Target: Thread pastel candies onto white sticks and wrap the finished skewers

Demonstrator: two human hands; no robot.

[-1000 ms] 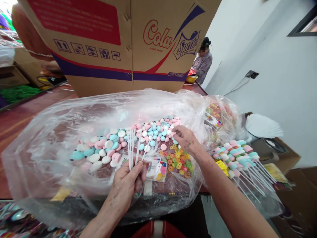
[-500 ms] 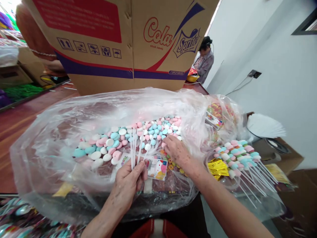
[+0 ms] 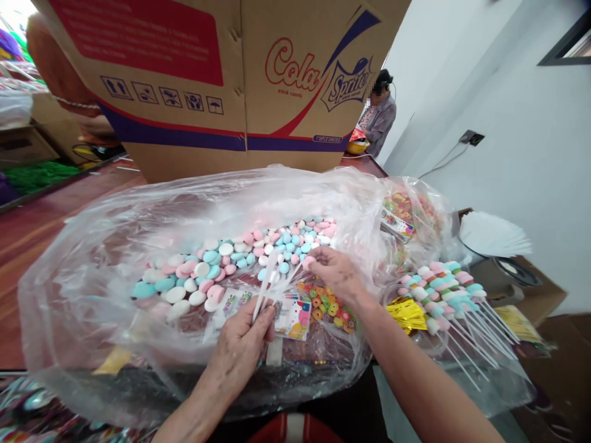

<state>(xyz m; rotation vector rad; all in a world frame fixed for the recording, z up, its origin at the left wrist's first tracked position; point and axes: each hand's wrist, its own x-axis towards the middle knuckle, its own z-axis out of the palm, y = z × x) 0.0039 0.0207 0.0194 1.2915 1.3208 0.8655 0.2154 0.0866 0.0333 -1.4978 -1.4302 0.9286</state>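
Note:
My left hand (image 3: 244,335) is closed around a few thin white sticks (image 3: 263,289) that point up and away from me. In my right hand (image 3: 339,277), thumb and fingertips pinch a pink marshmallow (image 3: 308,263) close to the tips of more white sticks. Pink, white and blue marshmallows (image 3: 211,256) lie in a heap beyond both hands on clear plastic. Below my right hand are small coloured gummy rings (image 3: 330,306). Printed cards (image 3: 295,319) lie just right of my left hand.
A large cardboard box (image 3: 184,138) stands behind the plastic bag (image 3: 92,246). To the right are loaded marshmallow sticks (image 3: 446,286), gold foil ties (image 3: 407,314), a bag of gummies (image 3: 415,206) and a bundle of white sticks (image 3: 496,234). Another person (image 3: 381,120) stands beyond the box.
My right hand has lifted slightly from the marshmallow heap's edge with a pink marshmallow pinched in it. The sticks in my left hand have tilted to the right and drawn together.

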